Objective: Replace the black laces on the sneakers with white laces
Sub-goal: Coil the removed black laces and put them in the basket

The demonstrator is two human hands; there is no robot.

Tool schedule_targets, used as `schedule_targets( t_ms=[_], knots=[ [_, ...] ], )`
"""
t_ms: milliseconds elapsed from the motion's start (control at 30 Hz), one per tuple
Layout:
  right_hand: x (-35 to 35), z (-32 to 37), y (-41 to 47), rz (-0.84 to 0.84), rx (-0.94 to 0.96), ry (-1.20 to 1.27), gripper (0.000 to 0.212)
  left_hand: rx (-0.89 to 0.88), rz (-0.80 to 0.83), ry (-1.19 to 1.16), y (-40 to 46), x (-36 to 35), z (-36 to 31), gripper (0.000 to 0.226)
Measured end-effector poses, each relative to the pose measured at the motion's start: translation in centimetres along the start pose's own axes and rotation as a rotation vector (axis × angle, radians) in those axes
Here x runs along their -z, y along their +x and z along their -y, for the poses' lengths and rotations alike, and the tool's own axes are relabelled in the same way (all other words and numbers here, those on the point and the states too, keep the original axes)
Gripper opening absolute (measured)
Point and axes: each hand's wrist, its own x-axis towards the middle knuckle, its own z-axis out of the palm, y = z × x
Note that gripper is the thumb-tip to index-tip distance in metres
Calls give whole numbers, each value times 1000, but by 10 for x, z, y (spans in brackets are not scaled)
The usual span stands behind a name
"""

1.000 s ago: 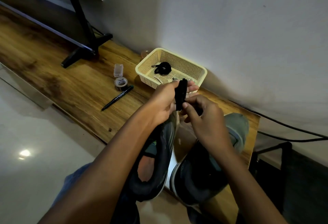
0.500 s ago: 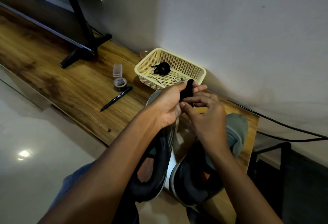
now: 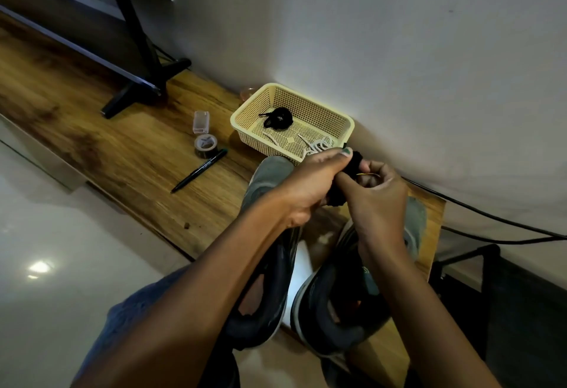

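Two grey sneakers stand on the wooden table: the left sneaker (image 3: 267, 179) and the right sneaker (image 3: 414, 222), heels toward me, both partly hidden by my arms. Above them my left hand (image 3: 310, 185) and my right hand (image 3: 374, 197) meet and both grip a bundled black lace (image 3: 352, 164). A cream plastic basket (image 3: 245, 117) stands just beyond, against the wall. It holds another coiled black lace (image 3: 277, 117) and white laces (image 3: 316, 145).
A black pen (image 3: 199, 170), a roll of tape (image 3: 205, 144) and a small clear box (image 3: 201, 122) lie left of the basket. A black stand foot (image 3: 138, 93) sits further left. Black cables (image 3: 491, 218) run along the wall at right. The table ends at right (image 3: 441, 212).
Both hands have moved away from me toward the basket and the wall, and the black lace, held upright and long a second ago, is now bunched smaller between the fingers.
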Motion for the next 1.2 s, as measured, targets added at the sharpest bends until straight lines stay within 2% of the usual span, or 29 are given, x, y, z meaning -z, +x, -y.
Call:
schedule_targets(
  t_ms=[167,267,400,500,567,667,800,1000,1100,1200],
  knots=[
    [-1,4,-3,-29,127,-255,16,-46,-53,105,2,-2,2,31],
    [0,6,-3,-19,160,-323,14,-99,-71,182,3,-2,5,32],
    [5,10,-1,88,-15,-169,8,-219,-123,363,3,1,10,29],
    [10,15,0,121,-161,-7,13,-259,-150,419,3,0,13,27],
    [13,16,2,121,-164,-1,10,-264,-159,400,2,0,12,25],
    [15,13,4,87,-60,-103,8,-241,-155,332,1,-2,10,24],
    [14,8,7,51,50,-235,9,-152,-117,169,-1,-5,8,28],
    [13,7,6,41,94,-357,6,-15,-98,92,-4,-8,3,21],
    [14,10,7,126,40,-359,10,-38,-61,76,-5,-7,2,26],
    [19,14,8,258,-204,-88,6,-62,-60,47,-4,-1,-1,29]
  ],
)
